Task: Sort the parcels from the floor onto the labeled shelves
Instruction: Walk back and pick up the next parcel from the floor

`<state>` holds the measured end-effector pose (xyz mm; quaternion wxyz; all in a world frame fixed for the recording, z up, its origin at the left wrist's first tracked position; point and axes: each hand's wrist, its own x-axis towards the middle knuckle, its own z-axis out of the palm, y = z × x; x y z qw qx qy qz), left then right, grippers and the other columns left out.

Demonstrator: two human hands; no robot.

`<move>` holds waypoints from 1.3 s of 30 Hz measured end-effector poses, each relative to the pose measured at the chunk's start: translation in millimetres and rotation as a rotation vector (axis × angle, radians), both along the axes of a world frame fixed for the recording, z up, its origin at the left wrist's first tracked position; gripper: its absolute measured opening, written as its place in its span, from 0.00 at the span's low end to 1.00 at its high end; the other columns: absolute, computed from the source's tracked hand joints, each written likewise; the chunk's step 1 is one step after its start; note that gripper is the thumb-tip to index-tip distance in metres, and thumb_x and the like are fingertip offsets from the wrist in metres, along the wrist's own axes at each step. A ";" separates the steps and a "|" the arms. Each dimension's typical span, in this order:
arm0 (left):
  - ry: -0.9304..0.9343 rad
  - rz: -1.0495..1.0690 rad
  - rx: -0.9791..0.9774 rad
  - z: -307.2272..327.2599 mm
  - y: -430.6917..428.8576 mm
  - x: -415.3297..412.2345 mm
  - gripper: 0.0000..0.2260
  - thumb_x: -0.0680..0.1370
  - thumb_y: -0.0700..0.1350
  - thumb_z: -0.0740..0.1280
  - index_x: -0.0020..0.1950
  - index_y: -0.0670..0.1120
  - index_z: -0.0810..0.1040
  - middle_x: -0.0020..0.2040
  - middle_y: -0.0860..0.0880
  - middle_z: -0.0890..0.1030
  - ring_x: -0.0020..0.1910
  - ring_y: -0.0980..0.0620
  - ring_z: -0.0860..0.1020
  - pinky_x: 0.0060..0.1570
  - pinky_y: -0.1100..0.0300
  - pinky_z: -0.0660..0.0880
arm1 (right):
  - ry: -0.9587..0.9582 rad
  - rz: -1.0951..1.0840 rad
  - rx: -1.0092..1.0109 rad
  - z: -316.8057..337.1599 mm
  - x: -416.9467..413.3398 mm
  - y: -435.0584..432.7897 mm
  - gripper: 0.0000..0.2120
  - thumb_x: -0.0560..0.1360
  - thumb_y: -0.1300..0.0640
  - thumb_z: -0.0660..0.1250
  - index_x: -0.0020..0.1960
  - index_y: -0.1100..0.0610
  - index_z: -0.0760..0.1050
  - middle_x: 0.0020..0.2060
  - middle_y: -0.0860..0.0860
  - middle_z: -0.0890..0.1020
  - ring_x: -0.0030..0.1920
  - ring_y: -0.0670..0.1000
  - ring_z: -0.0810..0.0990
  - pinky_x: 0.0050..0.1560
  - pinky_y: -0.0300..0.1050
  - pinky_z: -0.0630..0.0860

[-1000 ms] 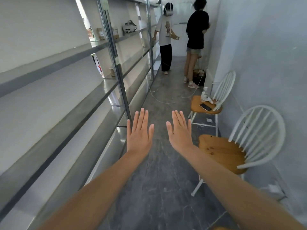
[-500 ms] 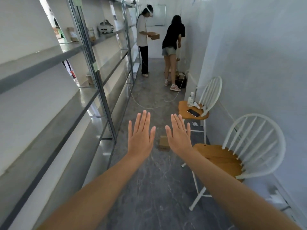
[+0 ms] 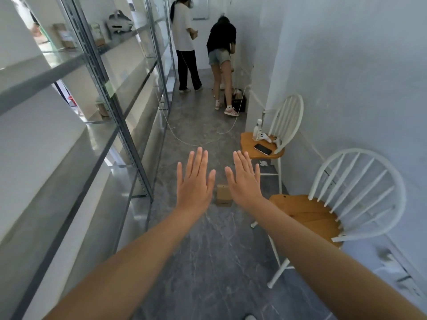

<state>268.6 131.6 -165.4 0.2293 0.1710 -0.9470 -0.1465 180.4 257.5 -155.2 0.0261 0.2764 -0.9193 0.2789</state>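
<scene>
A small brown cardboard parcel (image 3: 223, 194) lies on the dark grey floor, seen in the gap between my two hands. My left hand (image 3: 195, 182) and my right hand (image 3: 245, 181) are stretched out in front of me, palms down, fingers straight, holding nothing. Both float well above the floor, apart from the parcel. Metal shelves (image 3: 129, 93) run along the left wall, with a few small boxes (image 3: 67, 36) on the far upper levels.
Two white chairs with wooden seats stand on the right: the near chair (image 3: 323, 209) and the far chair (image 3: 275, 144), which carries a phone and a bottle. A white cable (image 3: 184, 142) crosses the floor. Two people (image 3: 203, 47) stand at the aisle's far end.
My view has tilted further down and shifted along the aisle. The parcel on the floor, hidden a second ago, now shows between my hands. Both hands stay flat and empty.
</scene>
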 end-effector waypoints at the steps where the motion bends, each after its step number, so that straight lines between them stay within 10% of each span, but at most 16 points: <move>1: -0.003 0.005 0.009 -1.3 -1.8 -6.1 0.27 0.86 0.55 0.45 0.84 0.50 0.45 0.84 0.54 0.44 0.82 0.55 0.39 0.80 0.47 0.37 | 0.002 0.005 0.009 -1.4 -5.8 -1.2 0.28 0.85 0.44 0.44 0.82 0.54 0.47 0.82 0.47 0.49 0.81 0.46 0.40 0.77 0.53 0.35; 39: -0.046 0.111 0.014 -20.2 -98.5 -337.8 0.27 0.86 0.56 0.44 0.84 0.50 0.46 0.84 0.54 0.44 0.82 0.55 0.40 0.80 0.48 0.36 | -0.081 0.116 0.053 -28.9 -352.4 -111.0 0.28 0.85 0.45 0.45 0.82 0.54 0.46 0.82 0.48 0.48 0.81 0.47 0.40 0.79 0.55 0.37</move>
